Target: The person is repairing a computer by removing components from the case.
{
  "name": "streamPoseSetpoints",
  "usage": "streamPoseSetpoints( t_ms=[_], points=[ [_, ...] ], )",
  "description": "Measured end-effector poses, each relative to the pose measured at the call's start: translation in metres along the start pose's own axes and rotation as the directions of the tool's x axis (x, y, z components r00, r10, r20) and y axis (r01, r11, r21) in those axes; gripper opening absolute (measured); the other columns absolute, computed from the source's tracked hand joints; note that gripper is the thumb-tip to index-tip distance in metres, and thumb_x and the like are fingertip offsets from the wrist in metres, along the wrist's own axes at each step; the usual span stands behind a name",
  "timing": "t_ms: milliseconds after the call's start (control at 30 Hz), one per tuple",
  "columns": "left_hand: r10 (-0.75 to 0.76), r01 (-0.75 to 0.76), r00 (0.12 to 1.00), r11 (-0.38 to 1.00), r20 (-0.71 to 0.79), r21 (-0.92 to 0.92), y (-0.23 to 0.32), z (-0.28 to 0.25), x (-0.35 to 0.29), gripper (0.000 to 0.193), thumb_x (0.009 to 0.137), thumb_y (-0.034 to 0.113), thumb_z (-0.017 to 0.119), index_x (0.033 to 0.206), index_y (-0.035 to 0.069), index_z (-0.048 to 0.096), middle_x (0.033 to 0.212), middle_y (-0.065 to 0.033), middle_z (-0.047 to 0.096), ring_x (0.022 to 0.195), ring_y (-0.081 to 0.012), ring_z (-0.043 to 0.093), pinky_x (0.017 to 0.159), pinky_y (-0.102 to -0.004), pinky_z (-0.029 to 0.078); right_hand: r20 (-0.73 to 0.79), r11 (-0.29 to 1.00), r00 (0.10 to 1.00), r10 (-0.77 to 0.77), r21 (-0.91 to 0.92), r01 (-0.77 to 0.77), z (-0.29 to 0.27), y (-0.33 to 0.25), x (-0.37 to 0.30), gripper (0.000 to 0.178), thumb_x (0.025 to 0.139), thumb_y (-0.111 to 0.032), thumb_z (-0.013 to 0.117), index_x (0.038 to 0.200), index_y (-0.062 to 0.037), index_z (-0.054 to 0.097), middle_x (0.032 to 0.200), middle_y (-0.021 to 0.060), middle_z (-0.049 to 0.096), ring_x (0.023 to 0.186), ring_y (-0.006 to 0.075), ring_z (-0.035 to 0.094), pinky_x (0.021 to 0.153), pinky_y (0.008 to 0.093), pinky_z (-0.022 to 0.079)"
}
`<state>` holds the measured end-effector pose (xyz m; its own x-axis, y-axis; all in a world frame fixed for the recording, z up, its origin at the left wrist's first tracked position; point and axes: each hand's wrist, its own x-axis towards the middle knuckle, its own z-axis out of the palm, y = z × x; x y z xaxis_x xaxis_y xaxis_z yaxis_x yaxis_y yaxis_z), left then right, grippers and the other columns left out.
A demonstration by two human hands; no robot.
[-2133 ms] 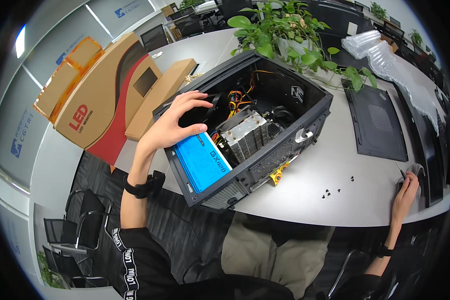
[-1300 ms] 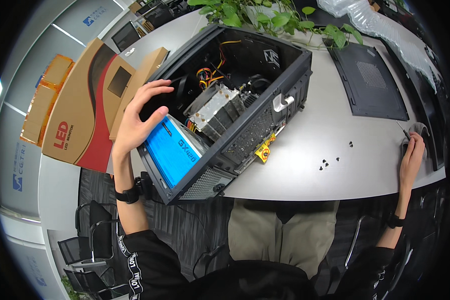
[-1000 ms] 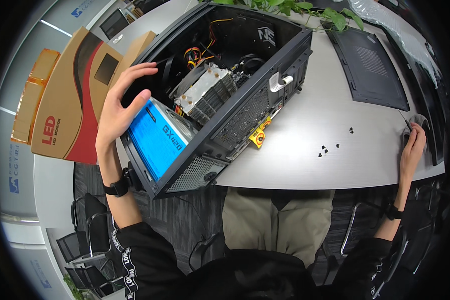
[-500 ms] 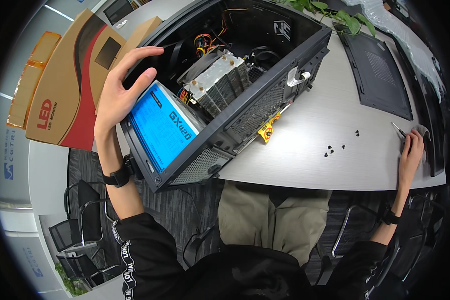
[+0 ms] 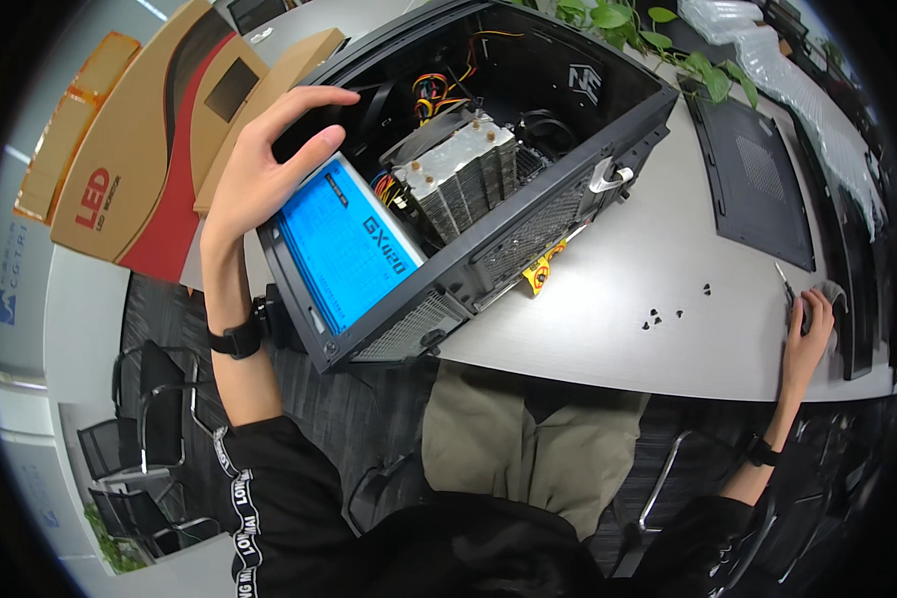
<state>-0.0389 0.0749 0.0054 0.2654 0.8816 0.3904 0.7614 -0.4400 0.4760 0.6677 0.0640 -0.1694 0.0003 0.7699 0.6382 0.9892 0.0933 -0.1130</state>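
An open black computer case [image 5: 439, 269] lies tilted on the table, its interior facing up. Inside sit a power supply with a blue label [image 5: 349, 249] and a silver finned CPU cooler [image 5: 458, 174] with a fan and coloured cables. My left hand [image 5: 269, 164] rests over the case's left rim beside the power supply, fingers and thumb spread apart. At the far right my right hand [image 5: 807, 334] has its fingers closed round the dark handle of a screwdriver [image 5: 787, 283], whose metal shaft points away from me. Several small black screws [image 5: 653, 319] lie on the table between case and right hand.
A black side panel [image 5: 757, 179] lies at the back right, beside a long black panel and bubble wrap [image 5: 767, 50]. A brown monitor box [image 5: 140, 149] stands left of the case. Plant leaves [image 5: 658, 40] hang over the back. A grey item [image 5: 835, 304] touches my right hand.
My view has shifted slightly, so the whole scene sits a little differently. Both hands keep their places, the left at the case rim and the right at the screwdriver.
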Motion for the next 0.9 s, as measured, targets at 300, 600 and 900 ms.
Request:
streamPoseSetpoints(
  t_ms=[300, 600, 900],
  points=[
    [0.126, -0.122, 0.989, 0.991, -0.078, 0.047, -0.014, -0.004, -0.005, 0.037, 0.099, 0.032, 0.070, 0.126, 0.006, 0.071, 0.126, -0.0094, 0.071, 0.122, -0.0233, 0.065, 0.110, -0.0363, 0.045, -0.389, 0.925, 0.907, 0.161, 0.380, -0.001, -0.004, -0.013, -0.004, 0.021, 0.105, -0.005, 0.061, 0.124, 0.0010, 0.063, 0.115, 0.0163, 0.068, 0.106, 0.0274, 0.064, 0.095, 0.0389, 0.050],
    [0.102, -0.099, 0.994, 0.992, -0.033, 0.082, -0.013, -0.006, -0.010, 0.041, 0.100, 0.039, 0.067, 0.127, 0.007, 0.070, 0.129, -0.0110, 0.069, 0.124, -0.0246, 0.063, 0.110, -0.0383, 0.046, 0.128, 0.735, 0.869, -0.477, 0.601, 0.315, -0.050, -0.283, -0.040, 0.015, 0.083, -0.001, 0.076, 0.091, -0.0040, 0.064, 0.087, 0.0134, 0.063, 0.080, 0.0314, 0.059, 0.074, 0.0418, 0.046],
    [0.106, -0.106, 0.993, 0.994, -0.054, 0.011, -0.012, 0.000, -0.004, 0.036, 0.104, 0.033, 0.064, 0.124, 0.005, 0.070, 0.122, -0.0111, 0.070, 0.119, -0.0233, 0.064, 0.107, -0.0366, 0.046, 0.292, 0.503, 0.848, -0.442, 0.864, -0.035, -0.020, -0.437, -0.043, 0.028, 0.089, -0.021, 0.083, 0.084, -0.0035, 0.062, 0.075, 0.0109, 0.065, 0.063, 0.0297, 0.065, 0.056, 0.0401, 0.049]
  ],
)
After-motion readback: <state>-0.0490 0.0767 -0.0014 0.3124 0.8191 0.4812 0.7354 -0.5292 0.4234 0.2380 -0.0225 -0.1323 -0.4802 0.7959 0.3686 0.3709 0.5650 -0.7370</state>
